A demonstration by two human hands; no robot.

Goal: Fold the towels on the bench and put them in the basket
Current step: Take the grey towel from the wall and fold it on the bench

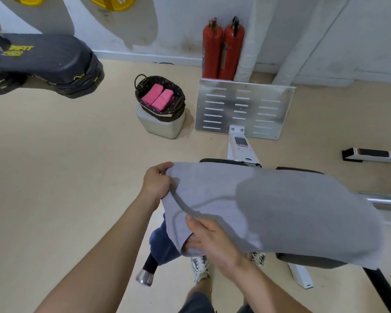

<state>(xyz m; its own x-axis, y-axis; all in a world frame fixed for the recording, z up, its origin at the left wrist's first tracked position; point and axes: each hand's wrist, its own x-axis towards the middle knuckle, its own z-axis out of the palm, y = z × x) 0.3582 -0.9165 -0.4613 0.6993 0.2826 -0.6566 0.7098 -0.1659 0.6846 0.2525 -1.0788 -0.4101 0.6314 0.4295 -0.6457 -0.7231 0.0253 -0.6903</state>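
Note:
A grey towel lies spread over the dark bench, covering most of it. My left hand grips the towel's far left corner. My right hand pinches the near left edge, with the cloth draped over its fingers. A blue towel hangs below the grey one at the bench's left end. Beyond, a dark wicker basket holds two folded pink towels and stands on a white container.
Two red fire extinguishers stand by the wall behind a slotted metal plate. Stacked dark step platforms are at far left. A barbell end sticks out on the right. My shoes are on the beige floor.

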